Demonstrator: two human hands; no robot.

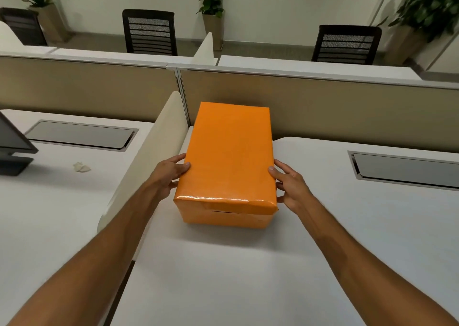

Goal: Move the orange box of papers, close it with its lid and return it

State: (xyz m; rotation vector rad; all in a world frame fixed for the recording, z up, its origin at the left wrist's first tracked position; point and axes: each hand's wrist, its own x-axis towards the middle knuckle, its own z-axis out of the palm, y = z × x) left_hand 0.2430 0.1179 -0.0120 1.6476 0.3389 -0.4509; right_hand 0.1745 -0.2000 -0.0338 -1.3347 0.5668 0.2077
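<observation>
Both hands gripped the closed orange box on the white worktop.

The left hand (169, 174) pressed the left side of the orange box (228, 156) and the right hand (291, 185) pressed its right side, thumbs on the lid (231, 149), which sat fully on. The box lay between the hands on the worktop (248, 263), stretching away from them to the beige partition (323, 107). Left of the left hand stood a cream divider (154, 147); beyond that lay a crumpled paper scrap (82, 167).
</observation>
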